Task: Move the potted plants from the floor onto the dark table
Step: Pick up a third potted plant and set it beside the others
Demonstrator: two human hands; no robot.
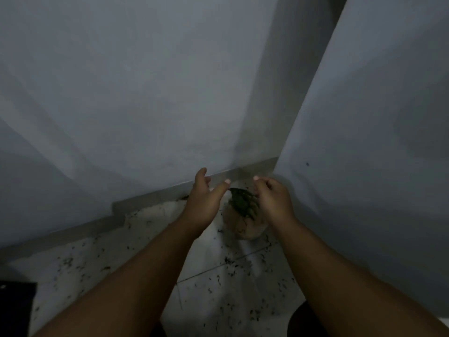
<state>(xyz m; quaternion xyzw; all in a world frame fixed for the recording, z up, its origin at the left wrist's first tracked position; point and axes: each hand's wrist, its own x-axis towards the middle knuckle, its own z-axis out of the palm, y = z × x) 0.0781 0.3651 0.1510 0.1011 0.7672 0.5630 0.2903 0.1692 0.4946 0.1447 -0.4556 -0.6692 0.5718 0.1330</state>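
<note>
A small potted plant [245,222] with dark green leaves in a pale tan pot stands on the white tiled floor, in the corner where two grey walls meet. My left hand [205,203] hovers just left of the plant, fingers apart, holding nothing. On the plant's right, my right hand [273,198] hangs with fingers curled loosely and apart, covering part of the leaves. Neither hand touches the pot as far as I can see. The dark table shows only as a black corner [14,305] at the lower left.
Dark bits of soil or leaf litter [228,261] are scattered over the floor tiles. A grey skirting strip [150,197] runs along the wall's base. A dark rounded shape [301,319] sits at the bottom edge, right of centre.
</note>
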